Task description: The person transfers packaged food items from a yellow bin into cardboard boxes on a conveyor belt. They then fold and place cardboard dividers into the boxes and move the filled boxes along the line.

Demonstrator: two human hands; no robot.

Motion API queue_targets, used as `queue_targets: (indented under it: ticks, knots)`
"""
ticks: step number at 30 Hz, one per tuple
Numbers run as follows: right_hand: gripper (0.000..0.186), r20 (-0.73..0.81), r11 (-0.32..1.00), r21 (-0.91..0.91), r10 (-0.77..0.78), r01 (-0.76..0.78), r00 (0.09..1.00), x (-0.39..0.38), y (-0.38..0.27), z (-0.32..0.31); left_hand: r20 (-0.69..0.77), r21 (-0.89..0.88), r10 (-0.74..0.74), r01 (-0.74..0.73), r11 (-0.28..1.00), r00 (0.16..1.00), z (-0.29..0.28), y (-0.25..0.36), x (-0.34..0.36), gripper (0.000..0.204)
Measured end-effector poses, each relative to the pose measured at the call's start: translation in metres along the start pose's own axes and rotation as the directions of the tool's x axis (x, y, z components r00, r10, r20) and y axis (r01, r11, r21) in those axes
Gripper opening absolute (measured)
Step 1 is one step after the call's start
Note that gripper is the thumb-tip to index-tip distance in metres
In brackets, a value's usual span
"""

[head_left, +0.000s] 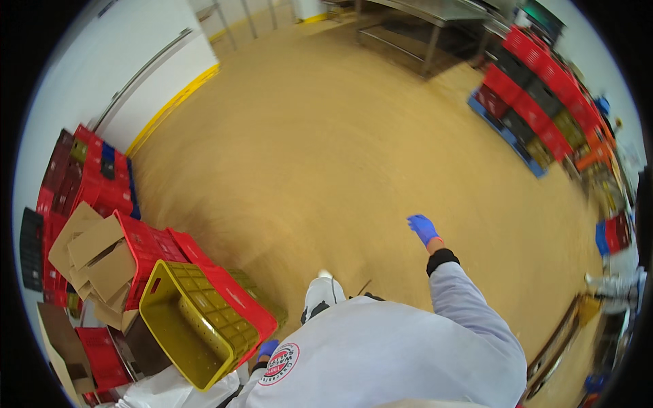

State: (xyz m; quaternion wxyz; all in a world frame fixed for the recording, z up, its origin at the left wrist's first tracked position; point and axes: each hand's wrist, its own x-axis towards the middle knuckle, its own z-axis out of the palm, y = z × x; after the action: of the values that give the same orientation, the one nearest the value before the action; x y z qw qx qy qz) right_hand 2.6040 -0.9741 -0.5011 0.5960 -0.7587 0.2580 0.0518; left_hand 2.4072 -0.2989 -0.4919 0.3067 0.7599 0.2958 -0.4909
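Note:
My right hand [424, 230], in a blue glove, is held out over the tan floor, away from any object. Its fingers look loosely stretched, with nothing in them. Low beside my body is my left hand [268, 349], also blue-gloved and close to the stacked crates. Its fingers are mostly hidden, so I cannot tell whether it touches a crate. The nearest crate is olive-yellow [178, 309], tipped so that its hollow inside shows. Against it stand red crates [235, 299], and another olive-yellow crate shows behind them.
Flattened cardboard [102, 248] leans by the crates at left. More red crates [102, 180] are stacked along the left wall. A tall stack of mixed-colour crates stands on a blue pallet [507, 136] at far right. A steel table [435, 12] stands at the back, and a pallet jack [561, 340] at lower right.

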Motion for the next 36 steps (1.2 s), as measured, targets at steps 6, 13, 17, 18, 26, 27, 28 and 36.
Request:
queue_targets:
  ticks: [6, 13, 17, 18, 26, 27, 28, 36]
  knots:
    - [0.032, 0.05, 0.971, -0.039, -0.234, 0.236, 0.971, 0.192, -0.125, 0.112, -0.077, 0.0, 0.178, -0.179, 0.984, 0.981, -0.133, 0.19, 0.103, 0.026]
    - [0.034, -0.341, 0.562, -0.208, 0.726, -0.801, 0.598, 0.19, 0.027, 0.092, -0.033, -0.203, 0.369, -0.367, 0.908, 0.929, -0.39, 0.543, 0.222, 0.029]
    - [0.033, -0.264, 0.5, -0.335, 0.764, -0.798, 0.589, 0.246, -0.068, 0.138, -0.279, -0.377, 0.347, -0.434, 0.818, 0.895, -0.57, 0.764, 0.246, 0.031]
    - [0.032, -0.543, 0.482, -0.243, 0.651, -0.842, 0.53, 0.251, -0.05, 0.136, -0.207, -0.401, 0.351, -0.406, 0.821, 0.913, -0.572, 0.806, 0.276, 0.032]
    - [0.048, -0.297, 0.917, -0.223, 0.259, -0.33, 0.919, 0.558, -0.283, 0.186, 0.085, 0.121, 0.436, -0.443, 0.888, 0.896, -0.564, 0.986, 0.363, 0.033]
    - [0.048, -0.306, 0.953, -0.126, 0.229, -0.277, 0.924, 0.589, -0.352, 0.195, 0.128, 0.212, 0.438, -0.456, 0.864, 0.89, -0.566, 0.996, 0.374, 0.033]
    - [0.043, -0.253, 0.97, -0.101, 0.189, -0.22, 0.949, 0.6, -0.429, 0.198, 0.172, 0.296, 0.434, -0.466, 0.834, 0.885, -0.569, 1.003, 0.384, 0.033]
    - [0.037, -0.487, 0.932, 0.166, 0.36, -0.321, 0.795, 0.559, -0.402, 0.218, 0.463, 0.789, 0.446, -0.585, 0.185, 0.766, -0.584, 1.204, 0.426, 0.031]
